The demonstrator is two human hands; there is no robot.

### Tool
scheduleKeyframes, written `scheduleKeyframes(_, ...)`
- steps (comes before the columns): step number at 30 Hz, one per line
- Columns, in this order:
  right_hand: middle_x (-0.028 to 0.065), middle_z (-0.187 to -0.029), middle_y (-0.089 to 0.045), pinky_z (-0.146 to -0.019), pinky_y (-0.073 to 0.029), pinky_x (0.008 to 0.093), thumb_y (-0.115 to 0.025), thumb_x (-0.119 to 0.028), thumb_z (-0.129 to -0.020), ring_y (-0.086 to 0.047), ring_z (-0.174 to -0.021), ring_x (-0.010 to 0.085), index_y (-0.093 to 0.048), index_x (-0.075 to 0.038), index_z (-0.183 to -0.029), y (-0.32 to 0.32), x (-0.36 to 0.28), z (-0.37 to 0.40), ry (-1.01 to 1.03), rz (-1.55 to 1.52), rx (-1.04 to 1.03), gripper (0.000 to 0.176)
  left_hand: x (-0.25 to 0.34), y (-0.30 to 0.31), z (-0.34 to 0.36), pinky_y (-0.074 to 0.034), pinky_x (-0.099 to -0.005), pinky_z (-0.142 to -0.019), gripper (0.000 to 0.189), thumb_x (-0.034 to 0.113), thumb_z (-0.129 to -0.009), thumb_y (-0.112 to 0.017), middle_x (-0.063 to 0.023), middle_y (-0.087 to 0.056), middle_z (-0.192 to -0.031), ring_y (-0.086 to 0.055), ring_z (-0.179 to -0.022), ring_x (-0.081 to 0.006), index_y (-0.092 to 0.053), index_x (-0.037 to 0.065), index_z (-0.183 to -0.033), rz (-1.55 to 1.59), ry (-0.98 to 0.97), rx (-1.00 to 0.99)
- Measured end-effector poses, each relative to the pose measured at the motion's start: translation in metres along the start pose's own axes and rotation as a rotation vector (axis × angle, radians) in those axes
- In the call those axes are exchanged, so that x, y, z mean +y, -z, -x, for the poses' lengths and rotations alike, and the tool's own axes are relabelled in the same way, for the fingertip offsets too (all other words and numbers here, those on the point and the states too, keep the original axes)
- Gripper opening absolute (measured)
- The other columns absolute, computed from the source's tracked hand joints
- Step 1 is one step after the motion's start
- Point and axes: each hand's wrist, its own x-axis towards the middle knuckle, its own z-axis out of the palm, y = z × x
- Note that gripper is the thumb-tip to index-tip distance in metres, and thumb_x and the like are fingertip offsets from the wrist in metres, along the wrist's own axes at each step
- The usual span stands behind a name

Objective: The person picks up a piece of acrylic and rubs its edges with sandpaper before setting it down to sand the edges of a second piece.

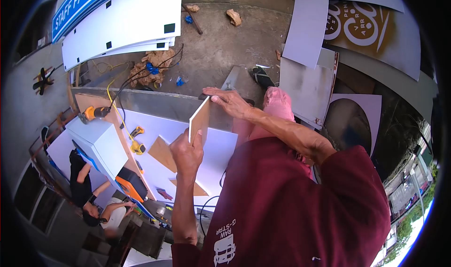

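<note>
My left hand (186, 150) is closed around the lower end of a thin board (200, 120), its thumb against the brown face. The board stands on edge, with a white edge facing left. My right hand (230, 102) is bent over the board's far upper end, fingers together and thumb close to the corner. A small dark piece (203, 97) shows under its fingertips; what it is I cannot tell. Below the hands lies a white panel (221, 144) carrying a brown board piece (163, 153) and a second brown piece (199, 188).
A yellow-and-black power tool (137, 141) rests on the panel; another (94, 113) lies by a white box (101, 142). An orange-and-black case (131, 184) is nearby. Two people (87, 187) are at lower left. Sign panels (122, 27) and a stencil sheet (376, 36) stand around. Crumpled paper (157, 62) litters the floor.
</note>
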Motion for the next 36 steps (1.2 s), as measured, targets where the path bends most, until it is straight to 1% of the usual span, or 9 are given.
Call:
scheduleKeyframes(4, 0.0147, -0.146, -0.056, -0.123, -0.030, 0.0460, -0.044, -0.037, -0.107, -0.046, -0.142, 0.0324, -0.055, -0.003, -0.141, -0.024, -0.101, 0.023, 0.348, -0.019, 0.053, 0.049, 0.007, 0.002, -0.005, -0.049, -0.0464, -0.055, 0.016, 0.010, -0.088, -0.072, -0.0217, -0.063, -0.066, -0.064, -0.059, -0.0410, -0.067, -0.004, -0.083, 0.020, 0.021, -0.033)
scheduleKeyframes(7, 0.0153, -0.145, -0.056, -0.123, -0.030, 0.0465, -0.044, -0.038, -0.107, -0.047, -0.141, 0.0330, -0.056, -0.004, -0.141, -0.019, -0.098, 0.020, 0.378, -0.079, -0.029, 0.049, 0.006, 0.003, -0.004, -0.050, -0.0465, -0.055, 0.015, 0.010, -0.088, -0.071, -0.0220, -0.063, -0.067, -0.064, -0.060, -0.0412, -0.068, -0.004, -0.086, -0.005, 0.034, -0.065)
scheduleKeyframes(11, 0.0157, -0.146, -0.056, -0.123, -0.030, 0.0463, -0.043, -0.035, -0.108, -0.047, -0.141, 0.0338, -0.056, -0.003, -0.141, -0.011, -0.045, 0.009, 0.125, 0.070, 0.000, 0.048, 0.002, 0.000, -0.002, -0.050, -0.0469, -0.056, 0.015, 0.010, -0.088, -0.071, -0.0223, -0.063, -0.067, -0.064, -0.060, -0.0417, -0.068, -0.004, -0.087, 0.012, 0.000, -0.019)
scheduleKeyframes(15, 0.0175, -0.146, -0.054, -0.123, -0.030, 0.0453, -0.043, -0.034, -0.108, -0.045, -0.142, 0.0348, -0.056, -0.001, -0.140, -0.026, -0.130, 0.030, 0.421, -0.038, 0.015, 0.048, -0.002, -0.002, 0.002, -0.050, -0.0474, -0.056, 0.015, 0.011, -0.087, -0.072, -0.0223, -0.063, -0.068, -0.063, -0.060, -0.0424, -0.068, -0.004, -0.087, 0.011, -0.042, -0.009)
scheduleKeyframes(20, 0.0148, -0.149, -0.052, -0.123, -0.029, 0.0464, -0.041, -0.037, -0.108, -0.044, -0.143, 0.0332, -0.051, -0.003, -0.145, -0.007, -0.059, 0.010, 0.200, 0.069, -0.066, 0.051, 0.005, 0.000, -0.002, -0.048, -0.0484, -0.055, 0.016, 0.011, -0.088, -0.071, -0.0217, -0.062, -0.066, -0.062, -0.059, -0.0425, -0.065, -0.002, -0.082, 0.011, -0.001, 0.007)
scheduleKeyframes(24, 0.0144, -0.149, -0.053, -0.124, -0.028, 0.0454, -0.042, -0.036, -0.108, -0.044, -0.143, 0.0323, -0.055, -0.001, -0.141, -0.021, -0.130, 0.033, 0.415, -0.050, -0.022, 0.050, 0.002, -0.003, 0.002, -0.049, -0.0482, -0.055, 0.013, 0.009, -0.087, -0.071, -0.0224, -0.063, -0.067, -0.063, -0.059, -0.0418, -0.066, -0.003, -0.084, -0.017, -0.055, -0.010)
scheduleKeyframes(29, 0.0150, -0.147, -0.055, -0.124, -0.029, 0.0450, -0.034, -0.042, -0.109, -0.044, -0.142, 0.0324, -0.057, -0.004, -0.140, -0.010, -0.012, 0.006, 0.131, 0.062, 0.067, 0.054, 0.007, 0.002, -0.001, -0.049, -0.0469, -0.056, 0.013, 0.008, -0.088, -0.071, -0.0218, -0.064, -0.068, -0.065, -0.060, -0.0408, -0.068, -0.004, -0.087, 0.007, 0.012, -0.020)
scheduleKeyframes(32, 0.0141, -0.147, -0.056, -0.124, -0.027, 0.0456, -0.039, -0.039, -0.109, -0.045, -0.143, 0.0316, -0.057, -0.005, -0.141, -0.011, 0.002, 0.003, 0.091, 0.075, 0.067, 0.050, 0.008, 0.000, 0.002, -0.050, -0.0464, -0.056, 0.013, 0.008, -0.088, -0.071, -0.0217, -0.064, -0.069, -0.065, -0.060, -0.0408, -0.068, -0.005, -0.088, 0.001, -0.007, -0.018)
scheduleKeyframes(36, 0.0137, -0.147, -0.055, -0.124, -0.028, 0.0463, -0.040, -0.039, -0.109, -0.046, -0.142, 0.0319, -0.055, -0.003, -0.141, -0.018, -0.088, 0.028, 0.322, -0.074, 0.031, 0.051, 0.012, -0.004, -0.007, -0.050, -0.0457, -0.057, 0.013, 0.008, -0.089, -0.070, -0.0220, -0.065, -0.070, -0.065, -0.062, -0.0411, -0.069, -0.005, -0.089, -0.025, -0.015, -0.031)
